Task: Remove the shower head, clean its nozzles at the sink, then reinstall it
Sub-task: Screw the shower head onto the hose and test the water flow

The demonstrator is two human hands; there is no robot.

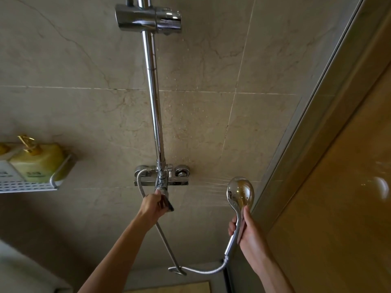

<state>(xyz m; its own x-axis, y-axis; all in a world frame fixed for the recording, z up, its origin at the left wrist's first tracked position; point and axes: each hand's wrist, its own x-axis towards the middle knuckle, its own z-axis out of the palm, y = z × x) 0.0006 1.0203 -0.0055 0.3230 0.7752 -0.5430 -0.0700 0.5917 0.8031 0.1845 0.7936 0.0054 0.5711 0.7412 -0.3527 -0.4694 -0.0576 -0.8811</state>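
Head view: right hand (250, 233) grips rounded chrome shower head (240, 192).

Right hand (251, 233) grips spraying shower head (240, 193); left hand (153, 205) holds mixer lever (165, 200).

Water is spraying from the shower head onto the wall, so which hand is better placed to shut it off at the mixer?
Left. The left hand already grips the mixer handle below the valve, while the right hand holds the shower head by its stem.
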